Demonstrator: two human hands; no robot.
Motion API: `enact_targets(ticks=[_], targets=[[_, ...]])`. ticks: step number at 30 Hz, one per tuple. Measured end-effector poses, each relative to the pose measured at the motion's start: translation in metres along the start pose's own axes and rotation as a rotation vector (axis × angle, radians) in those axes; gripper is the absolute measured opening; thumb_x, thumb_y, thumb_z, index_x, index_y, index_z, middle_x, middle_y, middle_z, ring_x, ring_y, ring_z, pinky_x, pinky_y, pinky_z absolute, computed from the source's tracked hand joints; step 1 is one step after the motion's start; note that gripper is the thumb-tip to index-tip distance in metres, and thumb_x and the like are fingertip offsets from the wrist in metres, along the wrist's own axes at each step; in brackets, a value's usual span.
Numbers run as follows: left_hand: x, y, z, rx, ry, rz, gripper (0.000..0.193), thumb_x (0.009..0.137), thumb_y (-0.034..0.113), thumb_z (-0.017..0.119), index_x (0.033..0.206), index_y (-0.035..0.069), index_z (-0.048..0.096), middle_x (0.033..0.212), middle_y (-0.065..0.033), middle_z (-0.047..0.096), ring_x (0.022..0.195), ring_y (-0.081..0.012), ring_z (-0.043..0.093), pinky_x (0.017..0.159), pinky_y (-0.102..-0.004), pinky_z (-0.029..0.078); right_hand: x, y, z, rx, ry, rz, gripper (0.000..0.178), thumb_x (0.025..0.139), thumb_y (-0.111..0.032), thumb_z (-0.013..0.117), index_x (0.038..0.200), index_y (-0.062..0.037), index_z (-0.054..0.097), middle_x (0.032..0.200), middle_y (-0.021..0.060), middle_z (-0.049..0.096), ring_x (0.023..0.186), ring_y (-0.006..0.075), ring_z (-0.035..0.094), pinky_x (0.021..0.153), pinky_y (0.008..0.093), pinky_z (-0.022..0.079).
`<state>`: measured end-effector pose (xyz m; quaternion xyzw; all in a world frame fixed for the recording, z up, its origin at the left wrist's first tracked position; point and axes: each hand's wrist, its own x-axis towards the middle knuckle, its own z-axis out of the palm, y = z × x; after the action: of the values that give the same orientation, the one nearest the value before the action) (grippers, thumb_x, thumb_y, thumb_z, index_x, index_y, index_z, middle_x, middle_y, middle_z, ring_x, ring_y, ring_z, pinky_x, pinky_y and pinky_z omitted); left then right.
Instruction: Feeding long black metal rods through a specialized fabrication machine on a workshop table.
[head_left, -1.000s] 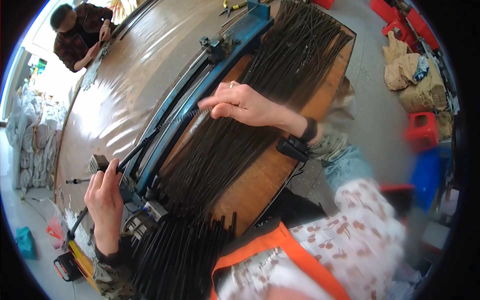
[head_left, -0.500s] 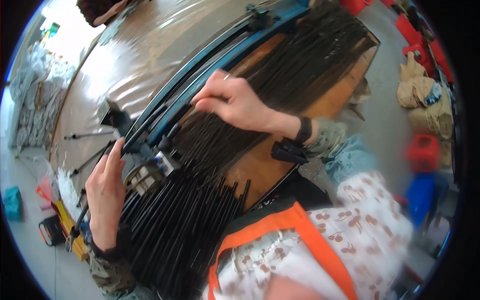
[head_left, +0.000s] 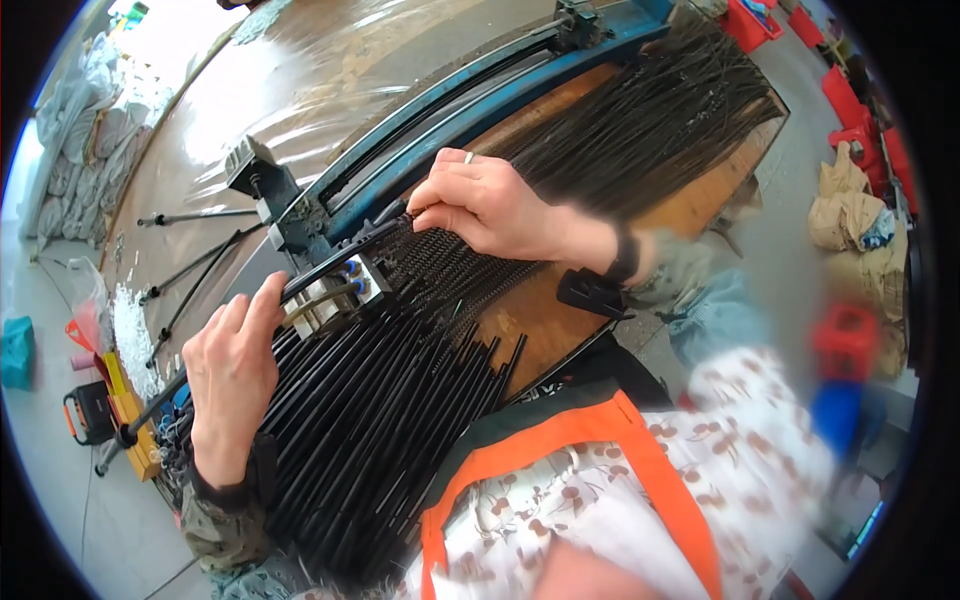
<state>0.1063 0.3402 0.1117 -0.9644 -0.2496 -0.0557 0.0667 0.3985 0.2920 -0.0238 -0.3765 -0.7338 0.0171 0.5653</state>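
Left hand (head_left: 235,365) fingers closed round black rod (head_left: 345,259), right hand (head_left: 490,210) fingers pinched at its end. Rod's by blue rail (head_left: 500,108)'s near end. Metal block (head_left: 328,308) crowds it there; tube pile (head_left: 350,440) nearer than rail, coil bundle (head_left: 620,145) right of rail.

Upper left blown out, perhaps daylight; glare on tabletop (head_left: 300,110); red stool (head_left: 845,342) blurred; edges bowed.

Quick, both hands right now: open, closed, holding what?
Left hand: closed around a black rod.
Right hand: closed, fingertips pinched at that rod's upper end.
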Motion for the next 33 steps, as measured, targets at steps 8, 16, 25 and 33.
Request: enact_targets(ticks=[8,16,25,33], targets=[[0.005,-0.003,-0.006,0.145,0.191,-0.022,0.024,0.089,0.007,0.067,0.113,0.009,0.065,0.080,-0.0080,0.059,0.072,-0.0280,0.058,0.060,-0.0407,0.046,0.020,0.006,-0.033,-0.154,0.021,-0.093,0.022,0.084,-0.022,0.078,0.100,-0.0071,0.073,0.070,0.0026,0.065,0.064,0.0166,0.060,0.063,0.0303,0.051],[-0.008,-0.012,0.006,0.017,0.182,-0.132,0.027,0.091,0.006,0.065,0.117,0.008,0.066,0.083,-0.0108,0.058,0.076,-0.0306,0.057,0.065,-0.0424,0.046,0.008,0.006,-0.025,-0.219,0.004,-0.006,0.030,0.094,-0.032,0.069,0.109,-0.0069,0.073,0.065,0.0049,0.056,0.062,0.0173,0.057,0.055,0.0306,0.047],[-0.029,-0.010,0.006,0.015,0.019,-0.153,0.029,0.090,0.007,0.066,0.119,0.010,0.065,0.077,-0.0110,0.053,0.071,-0.0301,0.057,0.061,-0.0422,0.045,0.002,0.005,-0.019,-0.127,0.071,0.054,0.013,0.079,-0.010,0.082,0.089,-0.0091,0.074,0.075,0.0012,0.062,0.082,0.0207,0.055,0.073,0.0324,0.048],[-0.034,-0.001,0.001,-0.085,0.002,-0.166,0.031,0.089,0.004,0.067,0.120,0.010,0.066,0.075,-0.0119,0.052,0.067,-0.0315,0.057,0.058,-0.0421,0.044,0.000,-0.013,-0.005,-0.047,-0.150,0.090,0.009,0.090,-0.015,0.071,0.095,-0.0078,0.069,0.080,0.0069,0.068,0.072,0.0263,0.066,0.063,0.0365,0.053]])
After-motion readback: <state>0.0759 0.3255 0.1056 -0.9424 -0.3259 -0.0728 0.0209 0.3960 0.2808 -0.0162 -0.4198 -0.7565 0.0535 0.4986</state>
